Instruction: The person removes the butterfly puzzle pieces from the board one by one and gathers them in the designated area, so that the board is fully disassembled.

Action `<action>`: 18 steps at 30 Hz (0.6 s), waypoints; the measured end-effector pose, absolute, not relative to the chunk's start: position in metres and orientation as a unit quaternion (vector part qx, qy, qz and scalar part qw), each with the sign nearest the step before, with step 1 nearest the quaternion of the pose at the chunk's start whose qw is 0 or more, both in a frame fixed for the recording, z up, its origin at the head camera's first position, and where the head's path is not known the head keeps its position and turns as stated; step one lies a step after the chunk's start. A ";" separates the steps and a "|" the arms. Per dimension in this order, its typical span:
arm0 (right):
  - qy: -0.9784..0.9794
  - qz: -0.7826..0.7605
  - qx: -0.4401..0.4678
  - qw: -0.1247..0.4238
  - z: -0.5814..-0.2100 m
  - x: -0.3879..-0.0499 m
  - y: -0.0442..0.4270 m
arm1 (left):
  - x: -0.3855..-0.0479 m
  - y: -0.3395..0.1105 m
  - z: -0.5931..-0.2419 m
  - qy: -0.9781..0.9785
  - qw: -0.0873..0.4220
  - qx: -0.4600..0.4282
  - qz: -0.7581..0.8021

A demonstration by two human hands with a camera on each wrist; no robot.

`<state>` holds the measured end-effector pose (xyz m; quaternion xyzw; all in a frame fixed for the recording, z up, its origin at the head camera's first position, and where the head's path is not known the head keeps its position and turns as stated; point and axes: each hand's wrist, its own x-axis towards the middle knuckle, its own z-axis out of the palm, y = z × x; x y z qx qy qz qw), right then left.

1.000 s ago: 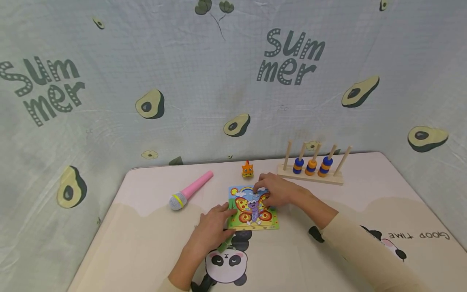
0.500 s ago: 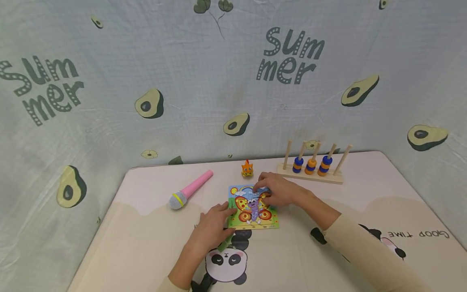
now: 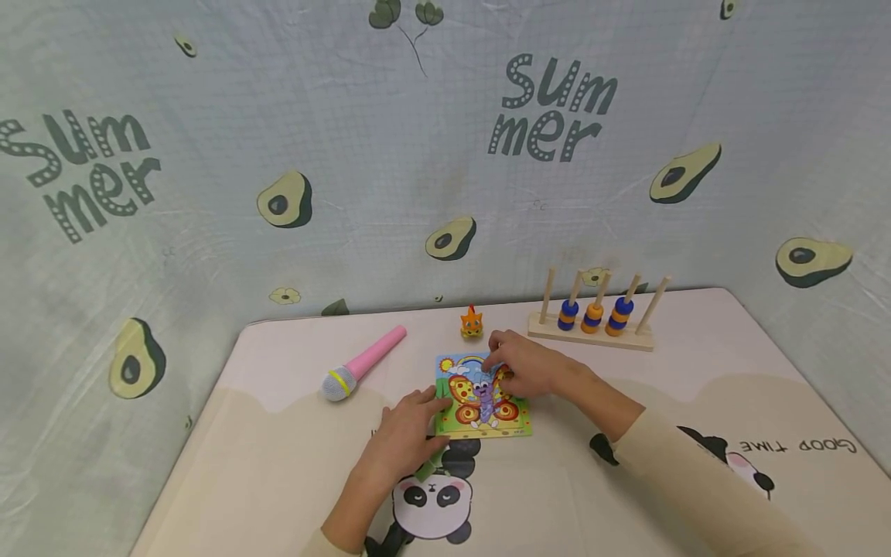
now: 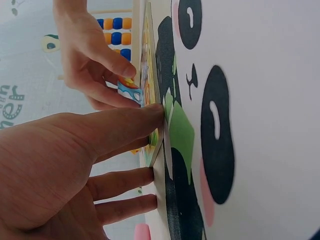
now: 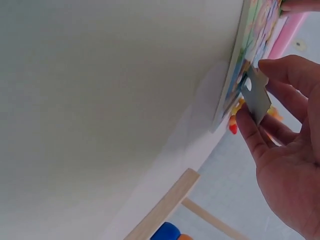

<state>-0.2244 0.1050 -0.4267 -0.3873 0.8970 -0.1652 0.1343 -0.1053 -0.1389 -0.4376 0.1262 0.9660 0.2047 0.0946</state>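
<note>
A butterfly jigsaw puzzle (image 3: 485,414) in a flat square board lies on the table. My left hand (image 3: 404,437) rests at its left side, thumb against the near edge and fingers fairly straight, as the left wrist view also shows. Over the upper right part of the board, my right hand (image 3: 532,362) pinches a puzzle piece (image 5: 257,95) between thumb and fingers. That piece is tilted up from the board, its plain grey back showing in the right wrist view; its printed face (image 4: 129,90) shows in the left wrist view. The hand hides the board's upper right corner.
A pink toy microphone (image 3: 365,362) lies to the left of the puzzle. Behind the board stands a small orange toy figure (image 3: 472,323). A wooden peg rack (image 3: 592,334) with blue and orange beads is at the back right, near the patterned cloth wall (image 3: 390,155).
My right hand has shifted very slightly left over the board, still pinching the puzzle piece. The left hand and the board stay in place.
</note>
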 end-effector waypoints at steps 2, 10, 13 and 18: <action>0.897 -0.163 -0.386 0.140 -0.425 -0.225 0.104 | -0.106 -0.139 -0.439 0.966 0.092 0.128 0.205; 0.896 -0.152 -0.387 0.153 -0.421 -0.227 0.104 | -0.105 -0.138 -0.438 0.967 0.091 0.124 0.204; 0.895 -0.153 -0.389 0.155 -0.421 -0.227 0.105 | -0.105 -0.138 -0.438 0.967 0.093 0.122 0.204; 0.894 -0.157 -0.387 0.163 -0.422 -0.228 0.106 | -0.105 -0.139 -0.438 0.967 0.093 0.122 0.203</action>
